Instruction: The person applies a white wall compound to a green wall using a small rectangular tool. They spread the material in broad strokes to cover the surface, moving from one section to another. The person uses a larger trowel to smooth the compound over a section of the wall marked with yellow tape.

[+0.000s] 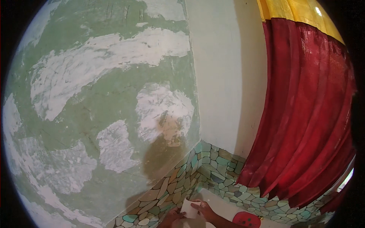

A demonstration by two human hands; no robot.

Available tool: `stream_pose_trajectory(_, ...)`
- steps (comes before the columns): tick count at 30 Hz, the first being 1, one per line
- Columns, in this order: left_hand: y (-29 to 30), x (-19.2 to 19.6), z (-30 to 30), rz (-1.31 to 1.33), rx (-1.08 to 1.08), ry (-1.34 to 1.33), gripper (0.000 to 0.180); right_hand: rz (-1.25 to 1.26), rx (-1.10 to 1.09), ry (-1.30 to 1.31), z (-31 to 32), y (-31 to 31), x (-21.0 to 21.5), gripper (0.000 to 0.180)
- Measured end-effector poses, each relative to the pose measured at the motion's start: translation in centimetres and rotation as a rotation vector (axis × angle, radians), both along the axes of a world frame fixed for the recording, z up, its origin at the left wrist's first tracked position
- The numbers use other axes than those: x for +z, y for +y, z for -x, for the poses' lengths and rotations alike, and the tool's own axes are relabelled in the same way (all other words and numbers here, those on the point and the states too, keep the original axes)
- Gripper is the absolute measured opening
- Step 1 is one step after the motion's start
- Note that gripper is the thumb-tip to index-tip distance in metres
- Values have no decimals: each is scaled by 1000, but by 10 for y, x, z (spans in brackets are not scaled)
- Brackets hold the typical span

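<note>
At the lower edge, my left hand [173, 217] and my right hand [203, 211] come together around a small, pale piece that looks like folded paper or sheet [189, 209]. My left fingers are closed on its left edge. From the right, my right hand pinches it, thumb lying across its front. What the piece is made of cannot be made out. Close to the left of my hands rises a green wall [102, 95] with rough white patches of filler or bared plaster.
Stone-patterned covering [167, 190] runs along the bottom of both walls and meets in the corner. A red and yellow curtain [300, 114] hangs at the right beside a plain pale wall [220, 76]. Beyond my right hand, a red object [246, 219] rests on a pale surface [224, 205].
</note>
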State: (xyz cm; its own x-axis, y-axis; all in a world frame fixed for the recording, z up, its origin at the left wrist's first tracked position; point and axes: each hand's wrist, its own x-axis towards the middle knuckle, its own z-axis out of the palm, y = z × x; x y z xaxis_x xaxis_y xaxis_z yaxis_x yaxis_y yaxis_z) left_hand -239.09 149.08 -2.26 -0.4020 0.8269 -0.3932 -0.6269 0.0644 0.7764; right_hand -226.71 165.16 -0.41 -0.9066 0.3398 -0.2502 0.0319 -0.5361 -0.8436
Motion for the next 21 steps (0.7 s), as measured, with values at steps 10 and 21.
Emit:
stream_pose_trajectory(10, 27, -3, 19, -45, 208, 7, 38, 200, -7, 203, -18, 35, -21, 53)
stream_pose_trajectory(21, 39, 44, 48, -203, 94, 439, 48, 69, 476, -118, 27, 60, 0, 70)
